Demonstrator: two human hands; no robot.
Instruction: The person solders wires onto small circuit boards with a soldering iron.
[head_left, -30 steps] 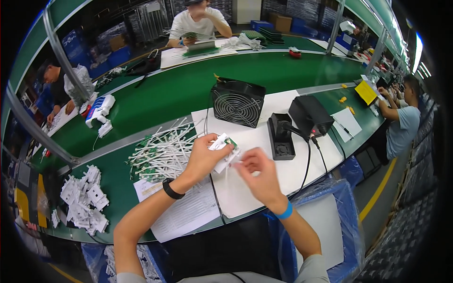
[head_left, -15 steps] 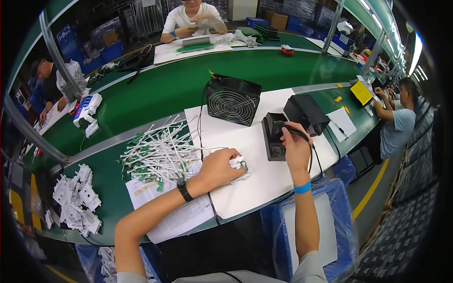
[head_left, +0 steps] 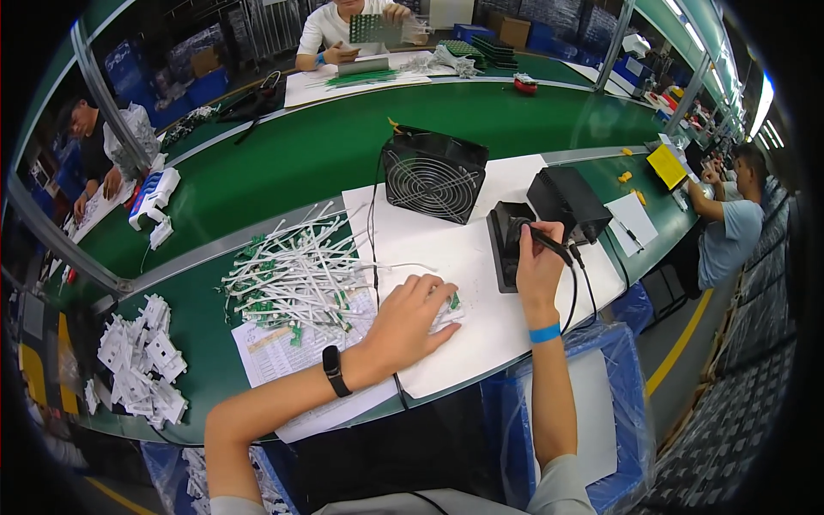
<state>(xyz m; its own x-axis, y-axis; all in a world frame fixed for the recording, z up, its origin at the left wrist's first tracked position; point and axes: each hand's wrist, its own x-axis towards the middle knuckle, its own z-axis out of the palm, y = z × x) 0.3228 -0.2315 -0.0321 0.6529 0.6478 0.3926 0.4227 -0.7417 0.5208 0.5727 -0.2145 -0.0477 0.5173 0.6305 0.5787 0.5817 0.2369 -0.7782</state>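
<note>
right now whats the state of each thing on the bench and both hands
left hand: flat, pressing a small green circuit board onto the white sheet
right hand: closed on the soldering iron, tip at its black stand
black fan: upright, grille facing the person
wired boards: loose pile
white plastic parts: loose heap

We see a small green circuit board with white wires (head_left: 446, 305) lying flat on white paper; a black pen-shaped soldering iron (head_left: 549, 244) sits tilted at its black stand.

left hand (head_left: 410, 319) flat, right hand (head_left: 536, 257) gripping.
</note>
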